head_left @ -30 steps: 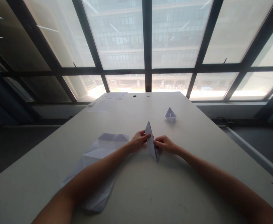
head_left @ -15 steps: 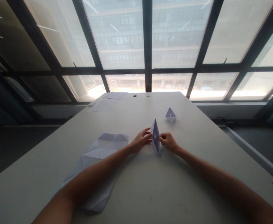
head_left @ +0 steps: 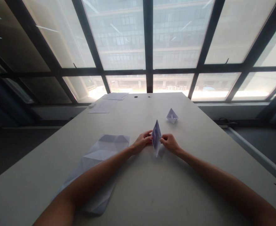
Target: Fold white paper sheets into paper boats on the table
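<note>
A folded white paper boat [head_left: 156, 139] stands on end between my two hands, its long points up and down, above the white table. From the left, my left hand [head_left: 142, 141] holds its side with curled fingers, and some fingertips are hidden behind the paper. On the other side, my right hand [head_left: 169, 142] pinches the boat's right edge between thumb and bent forefinger. Another paper boat [head_left: 172, 116] sits farther back to the right, apart from both hands. Under and beside my left forearm lies a large creased sheet of paper [head_left: 105, 152].
Several flat paper sheets [head_left: 99, 106] lie at the table's far left corner, with a small pale object [head_left: 91, 106] by them. The white table [head_left: 142, 194] reaches toward dark-framed windows [head_left: 148, 40]. A small round hole [head_left: 136, 97] is near its far edge.
The lower point of the held boat has swung slightly left, and its middle opening looks narrower. Both hands keep nearly the same place, and the other boat and papers stay put.
</note>
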Motion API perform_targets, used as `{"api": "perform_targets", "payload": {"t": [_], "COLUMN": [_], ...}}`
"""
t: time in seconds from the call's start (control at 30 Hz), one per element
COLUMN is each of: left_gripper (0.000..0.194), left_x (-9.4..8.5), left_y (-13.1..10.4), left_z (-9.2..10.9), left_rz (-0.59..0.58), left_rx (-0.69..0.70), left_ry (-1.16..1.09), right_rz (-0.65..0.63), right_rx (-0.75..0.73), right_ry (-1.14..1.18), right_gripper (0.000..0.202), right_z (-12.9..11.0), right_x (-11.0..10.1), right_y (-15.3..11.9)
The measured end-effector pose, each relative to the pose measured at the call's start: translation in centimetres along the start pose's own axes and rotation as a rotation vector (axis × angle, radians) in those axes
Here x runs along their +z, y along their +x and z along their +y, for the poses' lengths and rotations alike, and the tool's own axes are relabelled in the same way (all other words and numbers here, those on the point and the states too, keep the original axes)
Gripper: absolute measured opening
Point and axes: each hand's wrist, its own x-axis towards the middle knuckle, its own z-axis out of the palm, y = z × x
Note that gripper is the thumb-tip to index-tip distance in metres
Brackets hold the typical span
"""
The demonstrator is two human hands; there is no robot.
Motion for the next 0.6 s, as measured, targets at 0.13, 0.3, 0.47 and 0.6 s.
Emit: {"api": "perform_targets", "payload": {"t": [0.13,0.3,0.47,0.6], "left_gripper": [0.056,0.046,0.034,0.024], "left_x": [0.03,-0.18,-0.02,0.34], "left_y": [-0.02,0.03,-0.14,-0.33], "left_z": [0.06,-0.24,0.12,0.61], "left_rz": [-0.050,-0.067,-0.052,0.019], "left_rx": [0.017,0.001,-0.027,-0.065], "left_ry": [-0.020,-0.018,0.085,0.214], "right_rz": [-0.022,-0.115,-0.140,-0.155], "right_rx": [0.062,0.066,0.063,0.059], "right_ry": [0.032,0.120,0.120,0.108], "right_gripper": [0.027,0.022,0.020,0.020], "right_z": [-0.09,-0.19,-0.32,-0.27], "right_x": [-0.16,-0.32,-0.42,-0.41], "right_y": [0.18,0.15,0.06,0.12]}}
